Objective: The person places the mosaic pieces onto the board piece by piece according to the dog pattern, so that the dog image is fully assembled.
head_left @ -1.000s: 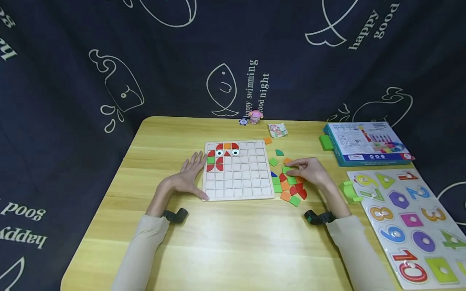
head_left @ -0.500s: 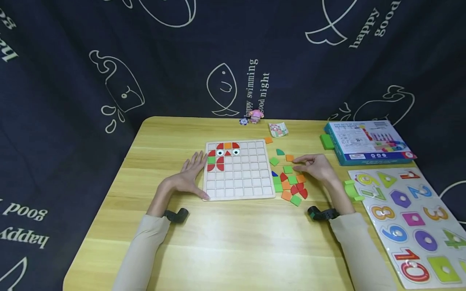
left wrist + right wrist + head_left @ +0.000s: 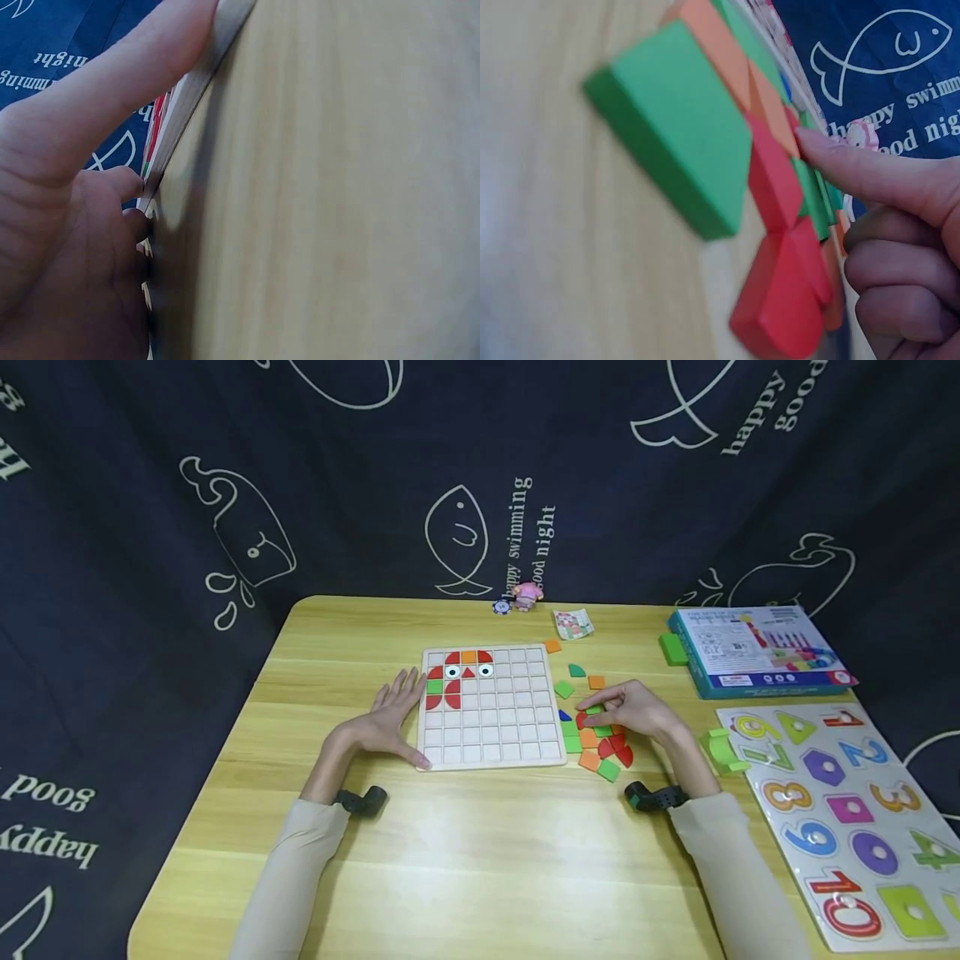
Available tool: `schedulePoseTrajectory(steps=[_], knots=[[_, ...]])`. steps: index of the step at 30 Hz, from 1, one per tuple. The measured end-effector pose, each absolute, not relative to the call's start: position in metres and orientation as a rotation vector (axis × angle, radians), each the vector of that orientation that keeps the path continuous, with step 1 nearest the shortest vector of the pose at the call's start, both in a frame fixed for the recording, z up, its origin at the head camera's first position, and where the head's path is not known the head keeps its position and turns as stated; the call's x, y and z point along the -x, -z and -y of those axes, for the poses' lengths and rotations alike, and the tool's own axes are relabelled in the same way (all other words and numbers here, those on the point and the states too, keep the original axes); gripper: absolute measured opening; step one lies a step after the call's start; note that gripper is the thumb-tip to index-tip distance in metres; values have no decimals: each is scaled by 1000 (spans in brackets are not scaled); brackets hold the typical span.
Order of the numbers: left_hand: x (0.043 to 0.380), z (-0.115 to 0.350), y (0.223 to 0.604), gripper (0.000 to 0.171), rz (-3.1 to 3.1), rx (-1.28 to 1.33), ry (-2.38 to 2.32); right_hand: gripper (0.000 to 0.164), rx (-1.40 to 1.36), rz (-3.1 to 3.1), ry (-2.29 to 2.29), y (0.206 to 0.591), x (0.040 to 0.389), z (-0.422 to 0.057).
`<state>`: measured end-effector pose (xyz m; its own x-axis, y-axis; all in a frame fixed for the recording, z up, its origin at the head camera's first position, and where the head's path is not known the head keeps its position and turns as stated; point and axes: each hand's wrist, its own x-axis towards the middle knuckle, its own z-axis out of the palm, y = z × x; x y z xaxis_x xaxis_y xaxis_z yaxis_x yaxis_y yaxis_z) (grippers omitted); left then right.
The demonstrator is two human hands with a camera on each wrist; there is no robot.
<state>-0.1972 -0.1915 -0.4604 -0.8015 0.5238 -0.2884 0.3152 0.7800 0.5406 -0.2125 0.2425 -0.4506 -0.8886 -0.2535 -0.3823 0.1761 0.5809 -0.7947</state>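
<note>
A wooden grid board point(image 3: 495, 727) lies mid-table, with red, green and orange tiles and two eye tiles in its upper left. My left hand point(image 3: 382, 722) spreads along the board's left side, thumb at the near corner and fingers at the edge. To the board's right, my right hand point(image 3: 633, 708) reaches over the loose tiles, thumb and index finger pinching a red quarter-round tile point(image 3: 581, 720). In the right wrist view the thumb tip meets the pile behind an orange tile; a green square tile point(image 3: 675, 127) lies nearer. The right hand hides part of the pile.
A blue-and-white box point(image 3: 761, 652) and a green block point(image 3: 672, 649) stand at the back right. Below them lies a number puzzle board point(image 3: 810, 810), with a green arch piece point(image 3: 723, 752) at its edge. A picture card point(image 3: 573, 624) and pink figurine point(image 3: 527, 596) are at the back.
My right hand let go of an orange square tile, leaving it farther back, then moved left and nearer to a red tile. The left hand has stayed at the board.
</note>
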Motion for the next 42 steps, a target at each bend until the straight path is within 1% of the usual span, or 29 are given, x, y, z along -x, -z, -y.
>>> schedulePoseTrajectory(steps=[5,12,22,27,30,33,38,42], knots=[[197,192,459,146,-2542,-626,-668,38,-50,-2475,1223,451,220,-241],[198,194,459,146,-2547,-631,-672,42,-43,-2457,1208,448,222,-241],[198,195,458,145,-2549,-635,-673,37,-55,-2568,1141,448,226,-239],[198,194,458,145,-2550,-634,-670,37,-136,-2589,1115,436,229,-230],[197,192,459,146,-2548,-641,-678,39,-178,-2552,1180,427,232,-210],[197,191,460,146,-2546,-639,-674,37,-174,-2522,1264,424,236,-178],[196,192,460,146,-2547,-628,-676,29,-110,-2511,1345,430,244,-116],[196,193,458,146,-2541,-628,-693,25,-120,-2559,1328,439,245,-86]])
